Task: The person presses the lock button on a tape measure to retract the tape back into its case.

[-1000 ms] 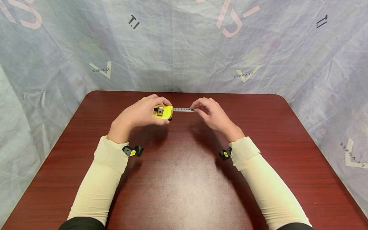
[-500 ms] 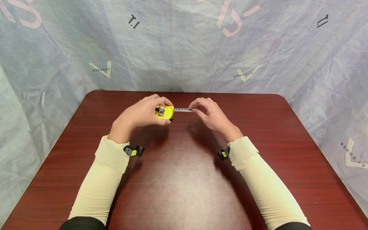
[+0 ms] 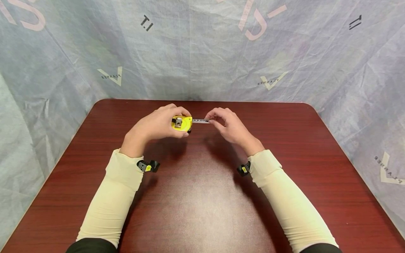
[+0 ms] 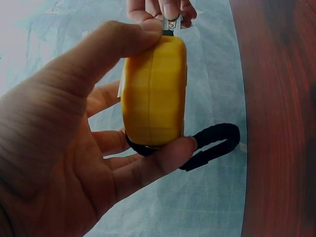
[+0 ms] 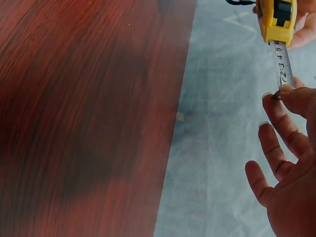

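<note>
A yellow tape measure [image 3: 183, 123] is held above the table by my left hand [image 3: 155, 123]. In the left wrist view, the thumb lies along one end of its yellow case [image 4: 154, 94] and a finger supports the other end. A black wrist strap [image 4: 217, 140] loops from the case. A short length of the metal blade [image 3: 200, 121] sticks out toward the right. My right hand [image 3: 232, 126] pinches the blade's hooked end between thumb and forefinger. In the right wrist view, low numbers show on the blade [image 5: 280, 64], and the other fingers are spread apart.
Beneath both hands is a dark red wood-grain table [image 3: 202, 196]. Behind it and at the sides hangs a pale printed cloth [image 3: 202, 52]. Small black devices sit at both wrists, on the cream sleeves [image 3: 123, 179].
My right hand has moved left toward the case, and the exposed blade has grown shorter. The left hand and case have shifted slightly right.
</note>
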`<state>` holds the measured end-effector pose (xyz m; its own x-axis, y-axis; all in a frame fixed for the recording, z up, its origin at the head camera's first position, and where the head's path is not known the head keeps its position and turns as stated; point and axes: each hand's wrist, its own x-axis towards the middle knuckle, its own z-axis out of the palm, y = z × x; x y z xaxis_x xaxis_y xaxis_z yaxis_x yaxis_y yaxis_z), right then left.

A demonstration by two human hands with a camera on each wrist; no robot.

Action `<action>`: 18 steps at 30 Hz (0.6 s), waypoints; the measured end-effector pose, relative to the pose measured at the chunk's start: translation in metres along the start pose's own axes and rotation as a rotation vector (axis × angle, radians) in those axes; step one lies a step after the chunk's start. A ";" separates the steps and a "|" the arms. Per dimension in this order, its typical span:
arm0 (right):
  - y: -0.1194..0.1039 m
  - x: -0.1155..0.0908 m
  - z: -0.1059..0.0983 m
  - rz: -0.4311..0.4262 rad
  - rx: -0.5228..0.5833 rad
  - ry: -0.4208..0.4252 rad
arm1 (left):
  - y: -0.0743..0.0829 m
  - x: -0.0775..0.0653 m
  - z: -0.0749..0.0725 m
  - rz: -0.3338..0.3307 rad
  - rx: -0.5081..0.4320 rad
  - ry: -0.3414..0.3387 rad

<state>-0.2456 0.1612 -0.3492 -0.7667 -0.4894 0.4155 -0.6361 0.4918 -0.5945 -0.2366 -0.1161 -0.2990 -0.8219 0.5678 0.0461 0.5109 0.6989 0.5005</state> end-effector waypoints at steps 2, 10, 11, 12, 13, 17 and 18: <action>0.000 0.001 0.000 -0.001 0.000 -0.004 | 0.000 0.000 0.000 0.002 0.000 -0.001; -0.002 0.002 0.001 -0.001 0.010 -0.006 | 0.001 0.000 0.001 0.013 -0.006 0.001; -0.003 0.002 0.001 -0.002 0.011 -0.007 | 0.002 0.000 0.001 0.014 -0.010 0.001; -0.002 0.002 0.002 -0.005 0.013 -0.006 | 0.002 0.001 0.001 0.015 -0.012 0.000; -0.002 0.002 0.002 -0.008 0.012 -0.006 | 0.002 0.001 0.001 0.015 -0.012 -0.001; -0.002 0.003 0.003 -0.013 0.011 -0.008 | 0.002 0.001 0.002 0.015 -0.014 -0.003; -0.002 0.003 0.003 -0.013 0.009 -0.009 | 0.003 0.001 0.002 0.016 -0.013 -0.005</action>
<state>-0.2463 0.1568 -0.3488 -0.7577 -0.5023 0.4166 -0.6449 0.4788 -0.5957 -0.2359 -0.1129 -0.2992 -0.8125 0.5808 0.0503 0.5205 0.6838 0.5113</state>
